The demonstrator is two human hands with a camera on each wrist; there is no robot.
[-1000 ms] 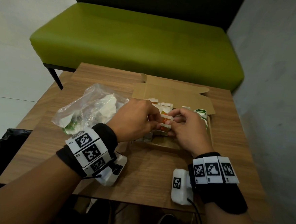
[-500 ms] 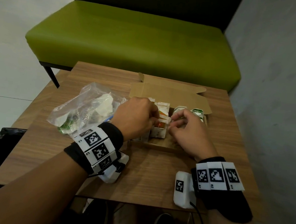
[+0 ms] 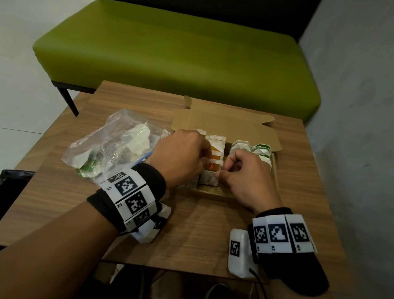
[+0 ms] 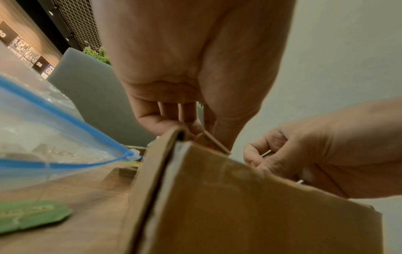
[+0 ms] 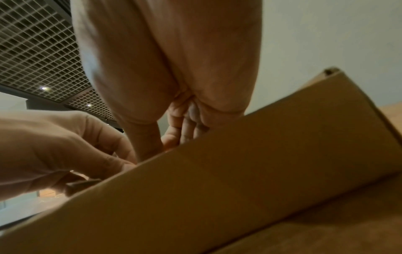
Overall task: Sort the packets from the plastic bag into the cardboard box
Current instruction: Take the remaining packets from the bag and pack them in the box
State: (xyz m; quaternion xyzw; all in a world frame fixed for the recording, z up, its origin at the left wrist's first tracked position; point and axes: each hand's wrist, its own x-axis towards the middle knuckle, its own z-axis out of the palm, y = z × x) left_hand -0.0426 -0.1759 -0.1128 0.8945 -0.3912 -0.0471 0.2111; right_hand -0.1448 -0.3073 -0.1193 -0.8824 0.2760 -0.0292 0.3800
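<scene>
Both hands are down in the cardboard box (image 3: 225, 128) in the middle of the frame. The box sits open on the wooden bench (image 3: 197, 224), its lid folded back toward the green sofa (image 3: 174, 52).

The left hand (image 3: 179, 155) has its grip curled and pressed together on the orange and white packets (image 3: 215, 150) that stand in a row in the left part of the box. The right hand (image 3: 247, 176) is just beside it, and its grip pinches the front packet (image 3: 209, 178) of that row between thumb and finger.

More packets, the green and white packets (image 3: 260, 151), stand in rows in the right part of the box.

The plastic bag (image 3: 112, 148) lies left of the box, touching the left wrist. It holds white and green packets.
</scene>
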